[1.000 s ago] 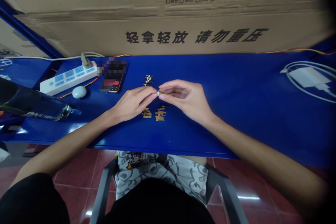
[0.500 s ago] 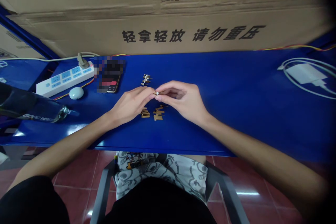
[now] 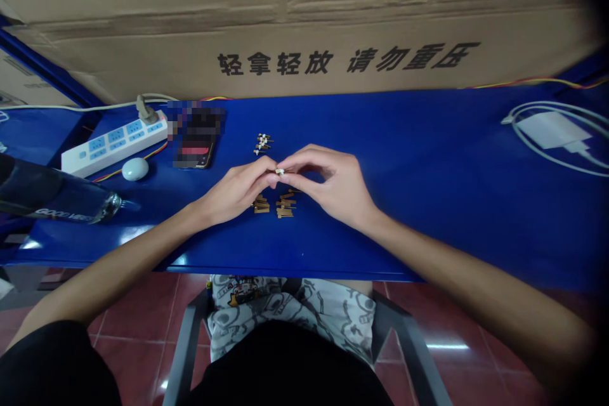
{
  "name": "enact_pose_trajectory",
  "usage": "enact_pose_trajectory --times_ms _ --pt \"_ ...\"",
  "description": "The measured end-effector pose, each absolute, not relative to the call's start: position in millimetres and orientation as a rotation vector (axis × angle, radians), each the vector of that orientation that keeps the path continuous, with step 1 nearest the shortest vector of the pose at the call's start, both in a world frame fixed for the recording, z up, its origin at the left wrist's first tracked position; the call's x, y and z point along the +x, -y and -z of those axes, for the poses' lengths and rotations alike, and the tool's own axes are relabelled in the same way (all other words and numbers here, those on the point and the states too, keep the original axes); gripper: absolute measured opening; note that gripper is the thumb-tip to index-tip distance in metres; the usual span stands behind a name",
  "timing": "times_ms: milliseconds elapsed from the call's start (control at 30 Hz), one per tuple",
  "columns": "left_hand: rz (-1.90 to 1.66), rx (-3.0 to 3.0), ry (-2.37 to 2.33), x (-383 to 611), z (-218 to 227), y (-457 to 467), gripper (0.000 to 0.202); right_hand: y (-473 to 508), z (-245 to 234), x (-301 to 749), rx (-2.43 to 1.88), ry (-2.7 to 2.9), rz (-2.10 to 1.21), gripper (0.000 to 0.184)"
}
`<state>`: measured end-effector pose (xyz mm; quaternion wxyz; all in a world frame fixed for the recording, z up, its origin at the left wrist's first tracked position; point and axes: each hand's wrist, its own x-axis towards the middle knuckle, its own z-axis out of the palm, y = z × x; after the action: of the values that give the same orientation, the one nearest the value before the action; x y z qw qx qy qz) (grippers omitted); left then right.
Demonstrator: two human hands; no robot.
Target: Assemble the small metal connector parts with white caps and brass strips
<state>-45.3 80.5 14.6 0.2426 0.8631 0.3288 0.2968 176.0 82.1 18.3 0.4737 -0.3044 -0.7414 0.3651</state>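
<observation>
Lying far left of the small brass-and-white part (image 3: 280,171), a clear plastic bottle (image 3: 57,201) resting on its side on the blue tabletop (image 3: 428,139). Sitting well left of the part, a white power strip (image 3: 114,143) with one plug inserted, then a pale oval computer mouse (image 3: 135,169). Lying nearer on the left, a phone (image 3: 195,153), mostly blurred. Reaching in from the left of the part, the left hand (image 3: 235,190), pinching it with the fingertips. Standing a little behind the part, a small group of white-tipped pieces (image 3: 262,144), not touched by either hand. Lying just in front of the part, a left cluster of brass pieces (image 3: 261,205) and a right cluster of brass pieces (image 3: 285,205), under the hands but not touching them. Reaching in from the right of the part, the right hand (image 3: 335,187), also pinching it, with the hands coming together and both about equally near. Its long axis seeming roughly sideways, though too small for being sure. Nothing standing between the hands and the part. Lying far right of the part, a white charger (image 3: 554,130) with a looped cable. Rising behind the part, a large cardboard carton (image 3: 285,25).
</observation>
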Motion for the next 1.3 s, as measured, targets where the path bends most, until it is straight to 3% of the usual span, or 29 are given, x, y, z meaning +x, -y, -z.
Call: enact_pose_trajectory --times_ms 333,500,800,1300 --pt "-0.911 2.523 -1.035 -41.1 -17.0 -75.5 0.024 -77.6 -19.7 173.5 -0.678 1.932 -0.541 0.014" --pt "-0.97 2.661 -1.042 -39.0 -15.9 -74.2 0.023 -79.6 -18.6 172.3 -0.7 1.831 -0.78 0.011" --pt "-0.937 2.763 -0.939 -42.2 -17.8 -76.7 0.02 -81.6 -21.2 171.5 -0.702 1.669 -1.163 0.022" --pt "-1.078 2.656 -0.791 -44.6 -19.2 -80.6 0.021 -83.1 -28.2 179.0 -0.748 1.67 -1.315 0.029"
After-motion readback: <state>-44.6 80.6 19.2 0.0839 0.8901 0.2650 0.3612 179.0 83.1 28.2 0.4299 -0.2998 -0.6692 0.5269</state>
